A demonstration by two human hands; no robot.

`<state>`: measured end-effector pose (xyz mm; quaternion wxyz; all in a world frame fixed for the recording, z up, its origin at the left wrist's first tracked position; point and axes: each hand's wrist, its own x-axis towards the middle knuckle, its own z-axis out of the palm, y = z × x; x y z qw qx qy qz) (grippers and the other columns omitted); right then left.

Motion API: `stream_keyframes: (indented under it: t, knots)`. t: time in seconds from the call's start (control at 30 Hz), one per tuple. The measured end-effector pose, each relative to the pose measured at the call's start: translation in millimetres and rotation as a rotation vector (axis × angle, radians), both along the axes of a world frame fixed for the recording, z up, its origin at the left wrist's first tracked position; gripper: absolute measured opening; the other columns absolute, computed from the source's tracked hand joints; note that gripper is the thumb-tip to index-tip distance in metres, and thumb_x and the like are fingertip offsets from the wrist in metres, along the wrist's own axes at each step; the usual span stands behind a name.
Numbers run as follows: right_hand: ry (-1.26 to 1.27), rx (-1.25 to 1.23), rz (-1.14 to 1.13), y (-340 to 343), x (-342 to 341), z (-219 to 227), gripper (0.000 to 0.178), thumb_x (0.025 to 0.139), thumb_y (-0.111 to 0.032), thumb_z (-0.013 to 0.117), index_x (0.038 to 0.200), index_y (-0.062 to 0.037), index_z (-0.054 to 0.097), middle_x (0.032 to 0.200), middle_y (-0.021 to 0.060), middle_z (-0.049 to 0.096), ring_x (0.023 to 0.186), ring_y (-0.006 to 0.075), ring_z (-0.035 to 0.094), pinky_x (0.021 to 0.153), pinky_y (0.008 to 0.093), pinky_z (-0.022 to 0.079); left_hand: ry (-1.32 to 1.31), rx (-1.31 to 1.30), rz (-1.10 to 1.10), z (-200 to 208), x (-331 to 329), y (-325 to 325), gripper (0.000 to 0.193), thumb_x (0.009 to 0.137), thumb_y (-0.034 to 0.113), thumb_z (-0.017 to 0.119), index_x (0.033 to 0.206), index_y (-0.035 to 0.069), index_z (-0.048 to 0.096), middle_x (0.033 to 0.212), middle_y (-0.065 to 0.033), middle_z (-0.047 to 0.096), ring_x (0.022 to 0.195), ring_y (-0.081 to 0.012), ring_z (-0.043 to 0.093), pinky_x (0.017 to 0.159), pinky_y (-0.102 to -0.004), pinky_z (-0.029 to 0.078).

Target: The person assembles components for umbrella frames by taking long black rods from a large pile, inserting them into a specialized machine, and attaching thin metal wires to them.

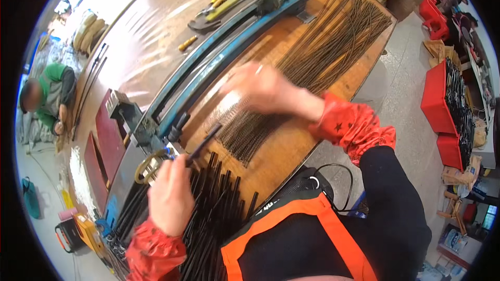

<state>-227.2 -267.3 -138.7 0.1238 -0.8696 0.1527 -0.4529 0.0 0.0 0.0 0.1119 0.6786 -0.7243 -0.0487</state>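
My left hand point(171, 193) grips a short black tube point(204, 143) that points up and right, over a pile of like black tubes point(219, 213) at the bench's near edge. Beside that hand sits a metal fixture with a brass ring point(147, 166) at the end of a long blue rail point(224, 47). My right hand point(260, 89) is blurred with motion over a heap of thin coiled springs point(245, 130). Whether its fingers hold a spring I cannot tell. Both forearms wear red patterned sleeves.
Long dark rods point(333, 36) fan across the far right of the wooden bench point(291, 151). Yellow-handled pliers point(221, 5) lie beyond the rail. Red bins point(437, 99) with black parts stand on the floor at right. Another person in green point(52, 93) sits at left.
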Motion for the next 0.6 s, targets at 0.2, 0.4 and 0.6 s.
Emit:
stream_keyframes:
  t: [0.2,0.4,0.6]
  knots:
    - [0.167,0.245,-0.068,-51,-43,12,0.038,0.084,-0.028,0.080,0.118,-0.0127,0.072,0.083,0.0131,0.071,0.061,0.0215,0.065,0.057,0.0339,0.052,-0.113,-0.119,-0.110,13,0,-72,0.040,0.089,0.008,0.067,0.128,0.016,0.065,0.074,-0.0101,0.054,0.064,-0.0304,0.060,0.055,-0.0416,0.047]
    - [0.183,0.206,0.156,-80,-51,47,0.045,0.083,-0.027,0.081,0.124,-0.0137,0.069,0.078,0.0090,0.069,0.072,0.0169,0.064,0.067,0.0291,0.051,-0.155,-0.109,-0.287,-8,-18,-116,0.058,0.087,0.001,0.060,0.143,0.010,0.050,0.077,-0.0122,0.053,0.071,-0.0328,0.060,0.066,-0.0429,0.050]
    - [-0.146,-0.319,-0.471,-102,-137,61,0.015,0.083,-0.025,0.080,0.090,-0.0132,0.074,0.065,0.0043,0.065,0.054,0.0180,0.061,0.054,0.0307,0.047,-0.007,-0.046,-0.182,-17,-14,-126,0.048,0.088,-0.003,0.059,0.135,0.002,0.050,0.096,-0.0227,0.066,0.086,-0.0399,0.066,0.071,-0.0451,0.052]
